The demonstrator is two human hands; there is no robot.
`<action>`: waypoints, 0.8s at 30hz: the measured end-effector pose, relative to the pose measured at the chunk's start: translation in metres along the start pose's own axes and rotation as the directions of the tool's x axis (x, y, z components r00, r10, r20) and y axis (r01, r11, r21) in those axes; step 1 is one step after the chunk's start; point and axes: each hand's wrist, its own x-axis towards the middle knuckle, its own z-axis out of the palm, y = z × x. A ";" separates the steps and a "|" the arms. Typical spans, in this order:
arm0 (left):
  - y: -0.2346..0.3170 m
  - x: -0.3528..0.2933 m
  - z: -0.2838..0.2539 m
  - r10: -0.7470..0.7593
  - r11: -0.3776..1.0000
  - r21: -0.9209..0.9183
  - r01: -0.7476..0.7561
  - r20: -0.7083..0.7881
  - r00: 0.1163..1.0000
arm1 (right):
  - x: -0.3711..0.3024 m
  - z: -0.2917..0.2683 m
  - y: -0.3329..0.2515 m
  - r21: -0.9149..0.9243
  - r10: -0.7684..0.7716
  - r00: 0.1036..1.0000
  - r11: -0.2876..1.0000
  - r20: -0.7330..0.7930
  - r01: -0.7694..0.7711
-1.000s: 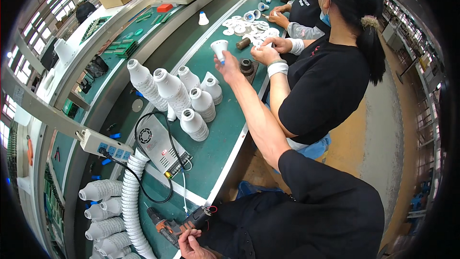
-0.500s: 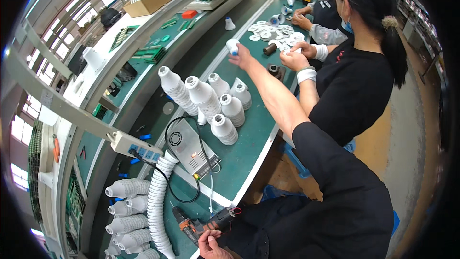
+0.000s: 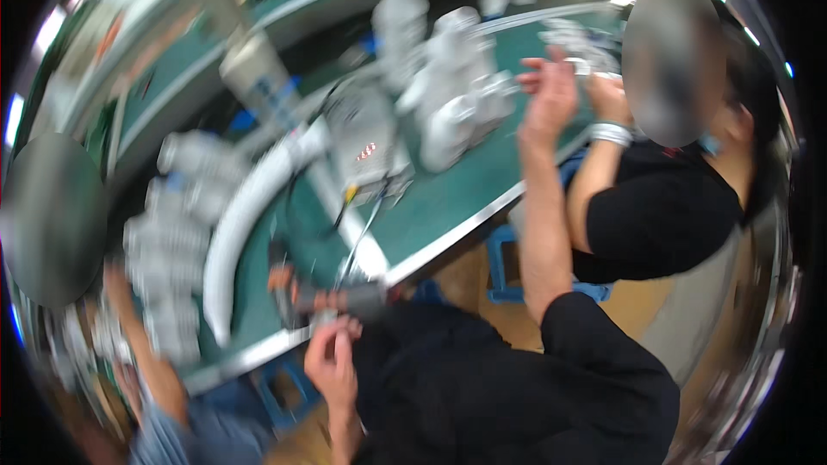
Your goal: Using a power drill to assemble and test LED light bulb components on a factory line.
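Note:
My right hand [image 3: 551, 95] is raised over the far part of the bench, fingers spread and nothing visible in it. It is beside a co-worker's hand [image 3: 608, 96] and some blurred white discs [image 3: 579, 41]. Two small white lamp housings [image 3: 494, 4] stand farther off on the line. Near the front edge, my left hand [image 3: 332, 357] is closed, fingertips drawn together; whatever they may hold is too blurred to make out. Just beyond it lies an orange and black cordless drill [image 3: 301, 294], apparently untouched.
Stacked white conical housings [image 3: 452, 125] stand right of a metal power supply [image 3: 357, 133]. More stacks [image 3: 168, 237] lie left of a white ribbed hose [image 3: 237, 224]. A power strip [image 3: 257, 77] hangs on a post. Co-workers are at left and right; a blue stool [image 3: 504, 267] is below.
The view has turned and blurred. My right hand has let go of the white lamp housing it held and opened. Another person has come into view at the left.

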 end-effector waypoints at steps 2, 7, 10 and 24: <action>0.007 -0.001 -0.001 -0.024 0.998 0.060 0.021 0.049 0.999 | -0.068 0.002 -0.068 -0.039 -0.084 0.978 0.995 0.193 0.094; -0.011 -0.015 -0.030 0.008 0.995 0.097 -0.014 0.060 0.998 | -0.236 0.043 -0.116 0.055 -0.110 0.107 0.907 0.988 0.417; -0.002 -0.026 -0.043 0.032 0.990 0.140 -0.034 0.019 0.999 | -0.288 0.053 -0.119 0.078 -0.018 -0.107 0.807 0.994 0.586; -0.029 0.078 -0.190 0.583 0.438 0.888 -0.141 -0.162 0.796 | -0.358 0.086 -0.080 -0.231 0.228 0.164 0.306 0.960 0.924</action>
